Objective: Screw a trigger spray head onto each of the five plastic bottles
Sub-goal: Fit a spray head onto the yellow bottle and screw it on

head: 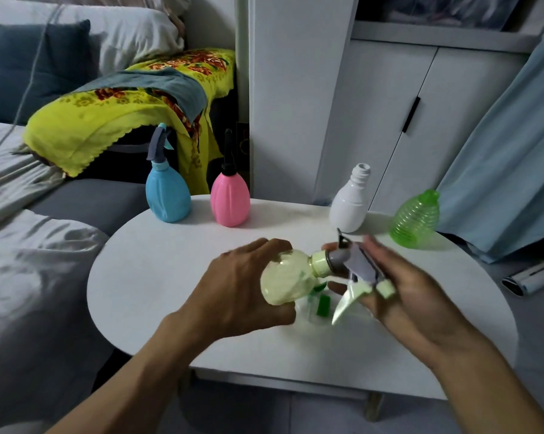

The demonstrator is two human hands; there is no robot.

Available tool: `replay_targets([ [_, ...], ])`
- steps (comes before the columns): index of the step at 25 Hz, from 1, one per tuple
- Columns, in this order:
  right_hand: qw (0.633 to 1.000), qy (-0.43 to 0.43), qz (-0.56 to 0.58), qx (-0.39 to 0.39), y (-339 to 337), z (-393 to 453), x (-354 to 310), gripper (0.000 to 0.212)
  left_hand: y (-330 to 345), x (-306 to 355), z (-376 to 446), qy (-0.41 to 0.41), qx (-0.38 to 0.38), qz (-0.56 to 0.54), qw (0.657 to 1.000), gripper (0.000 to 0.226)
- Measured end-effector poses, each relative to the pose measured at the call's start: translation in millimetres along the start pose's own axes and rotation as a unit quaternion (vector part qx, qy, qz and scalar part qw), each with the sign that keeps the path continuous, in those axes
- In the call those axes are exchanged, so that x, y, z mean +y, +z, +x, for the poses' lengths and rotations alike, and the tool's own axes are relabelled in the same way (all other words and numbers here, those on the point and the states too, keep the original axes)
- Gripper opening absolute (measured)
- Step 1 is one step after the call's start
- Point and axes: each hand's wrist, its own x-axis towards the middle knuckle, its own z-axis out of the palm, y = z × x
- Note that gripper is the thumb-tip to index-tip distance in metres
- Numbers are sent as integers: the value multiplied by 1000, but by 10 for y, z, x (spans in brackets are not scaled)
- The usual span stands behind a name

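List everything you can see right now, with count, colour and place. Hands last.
Capped bottles: 2, blue and pink, back left of table, each with a spray head on.
Open bottles: 2, white and clear green, back right of table, no heads.
Yellow bottle: 1, pale yellow, held tilted above table centre.
Spray head: 1, grey with pale trigger, at the yellow bottle's neck.
Green part: 1, on table under the bottle; unclear what it is.
Table: 1, white, round.
Sofa: 1, grey, left, with yellow floral cloth.
Cabinet: 1, white, behind.
Hands: left hand grips the bottle, right hand holds the spray head.
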Motion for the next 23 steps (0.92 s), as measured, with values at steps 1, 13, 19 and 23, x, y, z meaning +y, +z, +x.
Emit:
replay_targets([
  [1, 992, 14, 116, -38, 2, -35, -51, 38, -29, 4, 18, -14, -40, -109, 993, 57],
  [13, 989, -145, 21, 9, 262, -17, 121, 31, 139, 235, 90, -12, -165, -459, 873, 30],
  [19, 976, -143, 62, 150, 236, 81, 241, 22, 301, 249, 48, -92, -75, -235, 965, 69],
  [23, 996, -66, 46, -42, 132, 61, 81, 17, 222, 214, 62, -77, -258, -350, 897, 57],
])
